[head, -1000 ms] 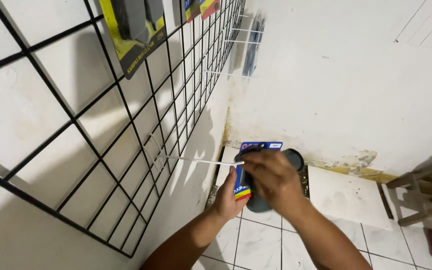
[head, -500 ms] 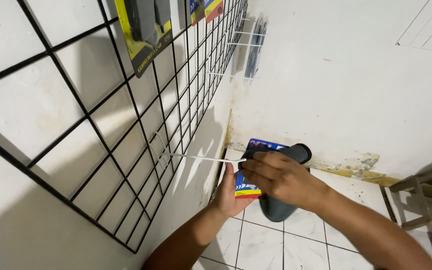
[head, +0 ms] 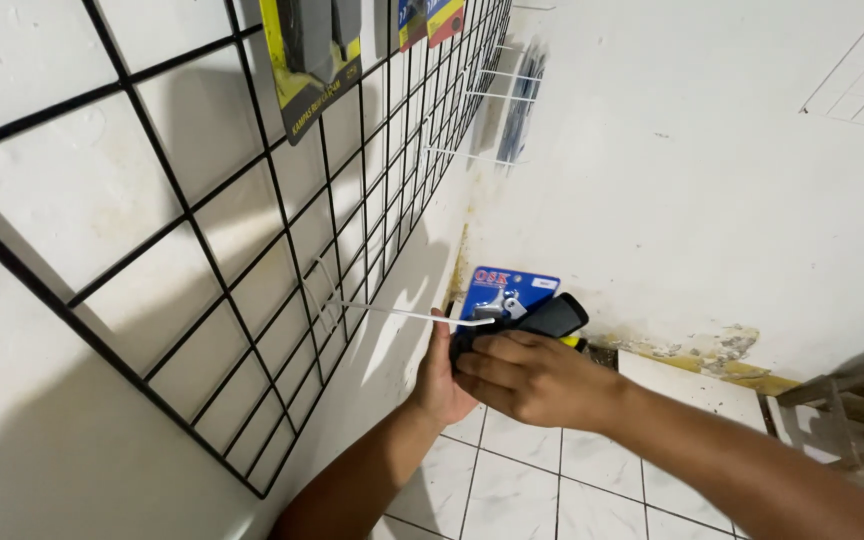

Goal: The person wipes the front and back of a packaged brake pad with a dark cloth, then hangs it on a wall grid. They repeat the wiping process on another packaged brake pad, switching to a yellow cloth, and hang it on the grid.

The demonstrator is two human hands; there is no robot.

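A packaged item [head: 512, 296] with a blue backing card and a black part sits at the tip of a white wire hook [head: 402, 312] that juts from the black wire grid [head: 252, 250] on the left wall. My right hand [head: 537, 378] grips the black part from the front. My left hand [head: 439, 380] holds the package from behind and below, close to the hook's tip. Whether the card is threaded on the hook is hidden by my fingers.
Other carded packages [head: 317, 50] hang high on the grid. More white hooks [head: 472, 155] stick out farther along. A white wall with peeling paint stands behind, a white tile floor [head: 532, 480] lies below, and a wooden frame [head: 852, 410] stands at the right.
Both hands have lifted the package slightly, and the black part has swung from pointing downward to lying higher, level with the hook's tip. The view has shifted a little.
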